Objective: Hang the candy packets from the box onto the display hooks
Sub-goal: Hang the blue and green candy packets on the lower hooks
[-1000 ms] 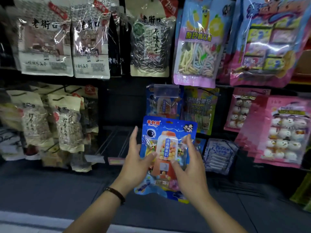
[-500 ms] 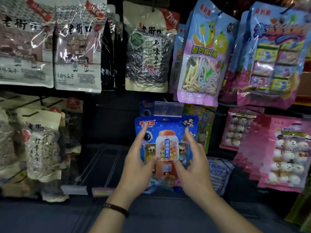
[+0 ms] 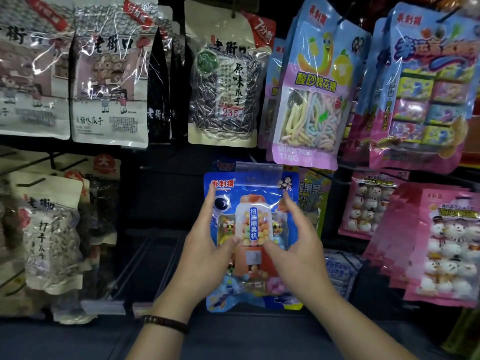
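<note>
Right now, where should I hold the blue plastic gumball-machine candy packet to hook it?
Hold the blue plastic candy packet by its side edges at mid-height, coming in from left and right as the left hand and right hand do. It is flat and upright, and this leaves the top strip free for hanging.

On the blue candy packet (image 3: pixel 252 258) you can read the red brand 乖刺猬 at its top left corner, and 扭趣糖果机 running down the blue label at its middle. Straight above it, the seed bag (image 3: pixel 224 87) reads 原味瓜子, the number 235, and 7分熟 on its red corner. Above and right of the packet, the pink marshmallow bag (image 3: pixel 311 105) carries 乖刺猬, 酸砂棉花糖 and MIAN HUA TANG. Above and left, the beige bag (image 3: pixel 109 87) shows 老街口 and a line ending 味瓜子. Just right of the packet, the green packet (image 3: pixel 310 193) shows 酸果条. Far to its left, the lower seed bag (image 3: pixel 49 229) reads 打手瓜子.
</note>
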Demonstrator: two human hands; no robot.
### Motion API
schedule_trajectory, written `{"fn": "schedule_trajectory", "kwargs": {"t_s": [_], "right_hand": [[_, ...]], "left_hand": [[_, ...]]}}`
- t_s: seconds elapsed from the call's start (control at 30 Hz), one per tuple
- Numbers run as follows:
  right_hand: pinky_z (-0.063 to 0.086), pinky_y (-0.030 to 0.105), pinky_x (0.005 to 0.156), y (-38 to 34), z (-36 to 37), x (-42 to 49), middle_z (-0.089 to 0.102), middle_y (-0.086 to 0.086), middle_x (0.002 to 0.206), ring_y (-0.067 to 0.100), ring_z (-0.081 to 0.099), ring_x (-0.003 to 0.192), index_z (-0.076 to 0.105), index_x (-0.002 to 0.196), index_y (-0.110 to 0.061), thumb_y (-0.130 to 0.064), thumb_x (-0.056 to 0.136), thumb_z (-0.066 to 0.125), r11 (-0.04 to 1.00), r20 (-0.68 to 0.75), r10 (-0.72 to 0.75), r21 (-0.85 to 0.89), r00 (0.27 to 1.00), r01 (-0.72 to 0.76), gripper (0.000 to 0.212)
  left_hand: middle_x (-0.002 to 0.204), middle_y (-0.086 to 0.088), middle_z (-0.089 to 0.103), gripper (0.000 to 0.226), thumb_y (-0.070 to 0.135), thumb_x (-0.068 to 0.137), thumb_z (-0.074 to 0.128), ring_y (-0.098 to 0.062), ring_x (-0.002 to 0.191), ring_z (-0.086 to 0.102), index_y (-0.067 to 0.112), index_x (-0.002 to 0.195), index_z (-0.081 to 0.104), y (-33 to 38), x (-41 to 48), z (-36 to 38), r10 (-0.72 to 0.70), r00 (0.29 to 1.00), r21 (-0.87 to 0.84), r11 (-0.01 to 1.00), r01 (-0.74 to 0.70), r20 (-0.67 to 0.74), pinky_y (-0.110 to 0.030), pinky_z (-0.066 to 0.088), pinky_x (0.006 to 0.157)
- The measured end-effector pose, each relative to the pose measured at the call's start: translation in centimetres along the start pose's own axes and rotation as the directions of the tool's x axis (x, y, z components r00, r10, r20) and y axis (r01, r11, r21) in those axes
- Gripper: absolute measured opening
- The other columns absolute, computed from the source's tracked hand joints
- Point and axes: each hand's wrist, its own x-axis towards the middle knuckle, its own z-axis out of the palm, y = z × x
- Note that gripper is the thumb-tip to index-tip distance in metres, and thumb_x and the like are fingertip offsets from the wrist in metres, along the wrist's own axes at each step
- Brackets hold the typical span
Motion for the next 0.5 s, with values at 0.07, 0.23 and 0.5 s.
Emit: {"fn": "schedule_trajectory", "kwargs": {"t_s": [0.07,0.23,0.5], "right_hand": [[0.041,0.015,0.101,0.2,0.2,0.5,0.044,-0.033,0.144,-0.019,0.041,0.133,0.034,0.156,-0.060,-0.013,0.088,0.082,1.000,0.019,0.024,-0.010,1.000,-0.024,0.095],[0.041,0.021,0.106,0.8,1.4,2.2,0.048,-0.027,0.141,-0.010,0.045,0.130,0.033,0.160,-0.049,-0.017,0.089,0.082,0.996,0.006,0.077,-0.047,0.997,-0.077,0.093],[0.048,0.037,0.110,0.7,2.7,5.3,0.047,-0.007,0.133,0.015,0.052,0.127,0.032,0.159,-0.040,-0.020,0.086,0.081,0.979,-0.002,0.129,-0.162,0.992,-0.127,0.091]], "left_hand": [[0.149,0.040,0.040,0.103,0.003,0.096,0.074,0.033,0.125,0.041,0.057,0.162,0.015,-0.4,0.3,0.1,-0.023,1.000,-0.001,1.000,0.023,-0.007,0.005,0.040,0.088],[0.145,0.016,0.052,0.093,0.014,0.096,0.074,-0.006,0.129,0.061,0.056,0.161,0.022,-2.0,1.2,0.5,-0.112,0.993,0.048,0.992,0.113,-0.032,-0.031,0.057,0.103],[0.148,0.012,0.038,0.083,0.032,0.094,0.076,-0.013,0.142,0.035,0.065,0.152,0.025,-3.8,-0.4,1.3,-0.117,0.993,0.239,0.965,0.112,0.004,-0.040,0.036,0.121]]}}
